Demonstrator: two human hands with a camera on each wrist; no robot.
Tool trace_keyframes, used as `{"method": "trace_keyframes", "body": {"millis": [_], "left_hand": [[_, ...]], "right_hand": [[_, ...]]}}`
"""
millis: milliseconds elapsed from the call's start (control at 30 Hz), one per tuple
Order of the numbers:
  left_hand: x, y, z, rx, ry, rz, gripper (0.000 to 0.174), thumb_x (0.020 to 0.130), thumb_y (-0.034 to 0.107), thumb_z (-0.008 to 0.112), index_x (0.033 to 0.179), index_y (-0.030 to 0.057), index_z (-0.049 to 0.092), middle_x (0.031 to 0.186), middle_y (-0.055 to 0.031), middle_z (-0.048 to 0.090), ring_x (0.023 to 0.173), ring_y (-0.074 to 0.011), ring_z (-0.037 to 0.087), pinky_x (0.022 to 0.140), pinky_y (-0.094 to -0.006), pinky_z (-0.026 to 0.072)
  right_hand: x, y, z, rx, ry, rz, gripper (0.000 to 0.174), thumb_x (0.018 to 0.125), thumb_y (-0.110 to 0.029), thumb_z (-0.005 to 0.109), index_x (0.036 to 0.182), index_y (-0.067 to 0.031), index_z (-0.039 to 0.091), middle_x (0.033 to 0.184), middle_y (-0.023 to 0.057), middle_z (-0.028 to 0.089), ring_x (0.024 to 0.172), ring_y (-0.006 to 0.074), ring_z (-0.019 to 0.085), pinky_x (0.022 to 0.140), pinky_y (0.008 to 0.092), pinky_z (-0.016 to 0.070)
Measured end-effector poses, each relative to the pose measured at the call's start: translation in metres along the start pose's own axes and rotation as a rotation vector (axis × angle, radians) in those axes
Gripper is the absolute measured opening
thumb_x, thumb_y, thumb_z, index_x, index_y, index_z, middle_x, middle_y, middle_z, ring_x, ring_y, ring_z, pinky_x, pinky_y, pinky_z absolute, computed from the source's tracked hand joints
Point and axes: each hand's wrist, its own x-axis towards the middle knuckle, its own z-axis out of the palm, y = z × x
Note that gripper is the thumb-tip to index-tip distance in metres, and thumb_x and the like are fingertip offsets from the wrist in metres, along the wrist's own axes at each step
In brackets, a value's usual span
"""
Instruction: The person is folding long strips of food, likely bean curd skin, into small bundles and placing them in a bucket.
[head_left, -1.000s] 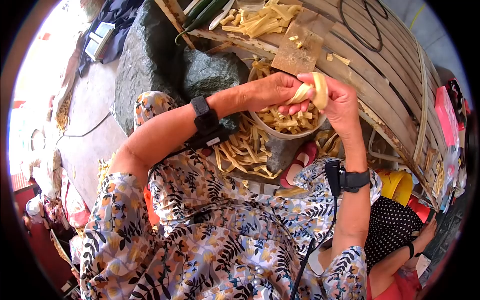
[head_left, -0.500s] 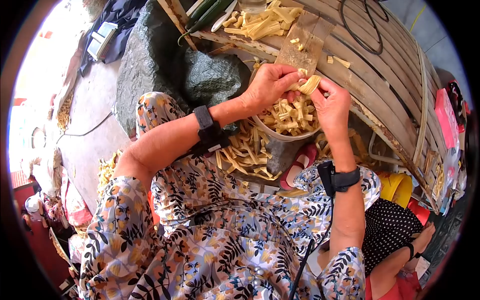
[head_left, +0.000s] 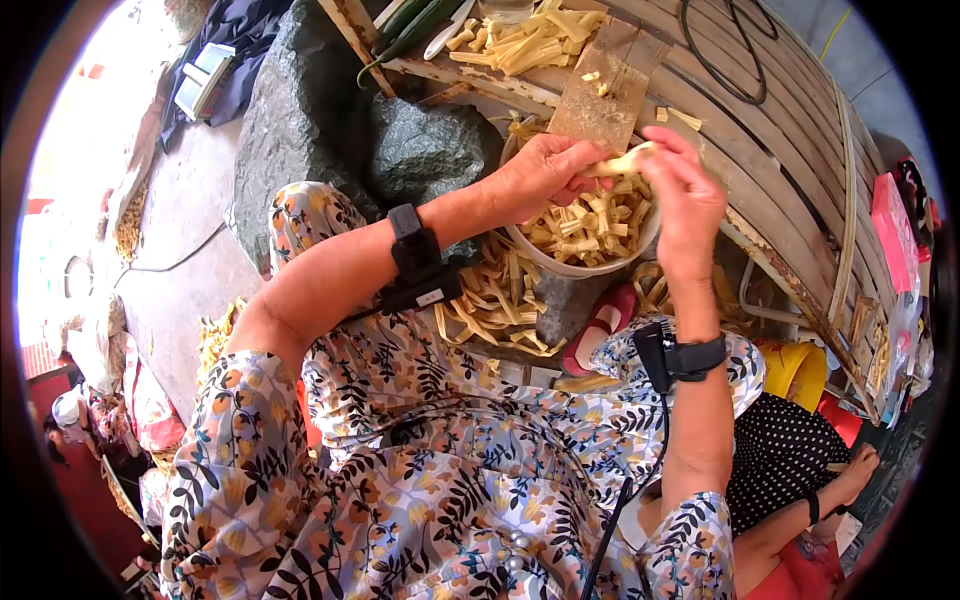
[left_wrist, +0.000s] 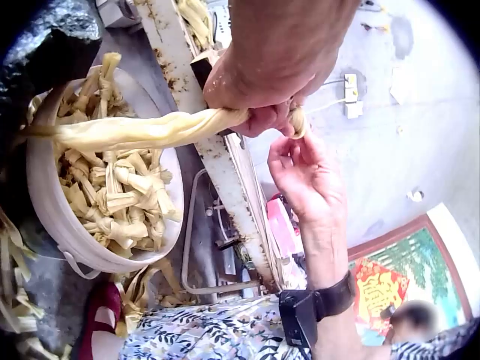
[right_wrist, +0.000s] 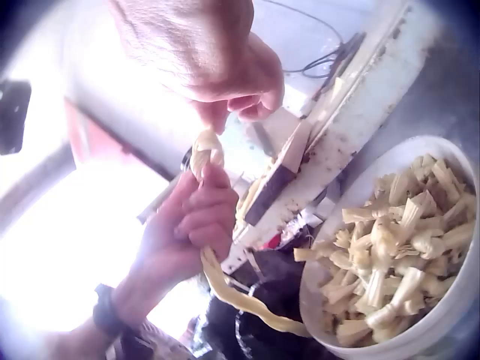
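Observation:
My left hand point(head_left: 545, 178) grips a twisted, pale yellow pliable strip point(left_wrist: 154, 131) above the bucket. Its long tail hangs from that fist in both wrist views. At the top of the fist, a small folded knot point(right_wrist: 205, 154) sticks out. The right hand point(head_left: 688, 210) is at the far end of the strip, its fingertips pinching the tip by the knot. Below both hands is a white bucket point(left_wrist: 56, 191) filled with short knotted pieces point(right_wrist: 382, 262) of the same material.
A wooden slatted bench point(head_left: 760, 190) with a rusty frame carries a small board point(head_left: 598, 105), a pile of yellow pieces point(head_left: 530, 40) and green vegetables point(head_left: 415, 30). Loose strips point(head_left: 490, 300) lie by the bucket. Dark crumpled sheeting point(head_left: 425, 150) stands left of it.
A wide loop of strip around the right hand has been drawn down into a small knot. The right hand has shifted slightly right, pulling the strip's end away from the left hand.

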Motion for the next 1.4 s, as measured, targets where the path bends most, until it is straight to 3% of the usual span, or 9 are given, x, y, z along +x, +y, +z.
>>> {"method": "trace_keyframes", "body": {"millis": [33, 133, 333, 433, 633, 833, 1033, 1200, 1400], "left_hand": [[-0.002, 0.004, 0.004, -0.17, -0.042, -0.066, 0.029, 0.086, 0.029, 0.054, 0.084, 0.0006, 0.06, 0.056, 0.0069, 0.034, 0.047, -0.0037, 0.028, 0.043, -0.0191, 0.0227], [0.001, 0.004, -0.002, -0.084, -0.14, -0.067, 0.033, 0.088, 0.031, 0.052, 0.089, -0.0016, 0.059, 0.058, 0.0076, 0.033, 0.049, -0.0027, 0.026, 0.044, -0.0193, 0.0203], [-0.002, -0.005, -0.022, -0.097, -0.316, -0.098, 0.024, 0.089, 0.023, 0.049, 0.087, 0.0009, 0.058, 0.059, 0.0078, 0.036, 0.05, -0.0029, 0.027, 0.045, -0.018, 0.0204], [-0.001, -0.006, -0.022, -0.17, -0.331, -0.151, 0.022, 0.09, 0.021, 0.048, 0.085, 0.0021, 0.056, 0.059, 0.0082, 0.036, 0.05, -0.0024, 0.027, 0.044, -0.018, 0.0202], [0.002, -0.002, -0.03, -0.223, -0.394, -0.201, 0.02, 0.09, 0.02, 0.047, 0.082, 0.0033, 0.055, 0.059, 0.0086, 0.035, 0.049, -0.0012, 0.025, 0.042, -0.0169, 0.0183], [0.011, -0.001, -0.04, -0.124, -0.353, -0.181, 0.021, 0.089, 0.02, 0.05, 0.084, 0.0017, 0.058, 0.059, 0.0075, 0.038, 0.048, -0.0017, 0.03, 0.042, -0.0162, 0.0238], [0.016, 0.032, -0.053, 0.563, -0.16, 0.1, 0.022, 0.088, 0.018, 0.049, 0.089, -0.0001, 0.061, 0.064, 0.0035, 0.05, 0.054, -0.0047, 0.045, 0.053, -0.0175, 0.0397], [0.048, 0.053, -0.054, 0.645, -0.064, 0.376, 0.019, 0.086, 0.015, 0.052, 0.084, -0.0007, 0.061, 0.062, 0.0024, 0.051, 0.053, -0.0036, 0.043, 0.047, -0.0187, 0.0345], [0.085, 0.058, -0.048, 0.634, 0.217, 0.46, 0.018, 0.082, 0.017, 0.059, 0.083, 0.0001, 0.064, 0.062, 0.0019, 0.054, 0.053, -0.0033, 0.044, 0.048, -0.0182, 0.0363]], "right_hand": [[0.003, -0.003, -0.007, 0.166, 0.094, 0.151, 0.014, 0.075, -0.003, 0.062, 0.088, 0.0017, 0.065, 0.1, 0.0069, 0.059, 0.086, 0.0097, 0.054, 0.076, 0.0207, 0.0429], [0.009, 0.001, -0.019, 0.347, 0.201, 0.343, 0.019, 0.08, -0.01, 0.062, 0.096, -0.0002, 0.062, 0.099, 0.0042, 0.059, 0.086, 0.0083, 0.053, 0.074, 0.0198, 0.0447], [0.003, -0.007, -0.015, 0.204, -0.184, 0.514, 0.031, 0.08, -0.028, 0.063, 0.102, -0.0058, 0.06, 0.092, 0.0002, 0.058, 0.076, 0.0062, 0.054, 0.067, 0.0205, 0.051], [-0.004, 0.001, -0.002, 0.272, -0.331, 0.559, 0.023, 0.079, -0.019, 0.064, 0.097, -0.0049, 0.061, 0.073, -0.0005, 0.056, 0.06, 0.002, 0.049, 0.049, 0.0136, 0.041], [-0.007, 0.004, 0.01, 0.45, -0.163, 0.491, 0.013, 0.077, -0.01, 0.063, 0.089, -0.0033, 0.061, 0.062, -0.002, 0.051, 0.047, -0.0004, 0.038, 0.04, 0.0138, 0.0277], [0.0, 0.007, 0.002, 0.46, -0.14, 0.555, 0.014, 0.079, -0.013, 0.063, 0.088, -0.0015, 0.061, 0.061, -0.0016, 0.051, 0.046, 0.0012, 0.038, 0.041, 0.0154, 0.0272], [0.023, 0.013, -0.007, 0.331, -0.108, 0.438, 0.022, 0.085, -0.02, 0.057, 0.093, -0.0005, 0.061, 0.067, 0.0028, 0.057, 0.049, 0.0027, 0.043, 0.043, 0.0163, 0.0324], [0.054, 0.011, -0.002, 0.359, 0.025, 0.332, 0.022, 0.085, -0.019, 0.057, 0.093, 0.0014, 0.061, 0.067, 0.0046, 0.058, 0.05, 0.0037, 0.044, 0.045, 0.0163, 0.0356], [0.088, 0.023, 0.009, 0.432, 0.184, 0.245, 0.022, 0.085, -0.018, 0.058, 0.092, 0.0033, 0.06, 0.067, 0.0054, 0.058, 0.052, 0.0053, 0.045, 0.046, 0.0179, 0.0386]]}}
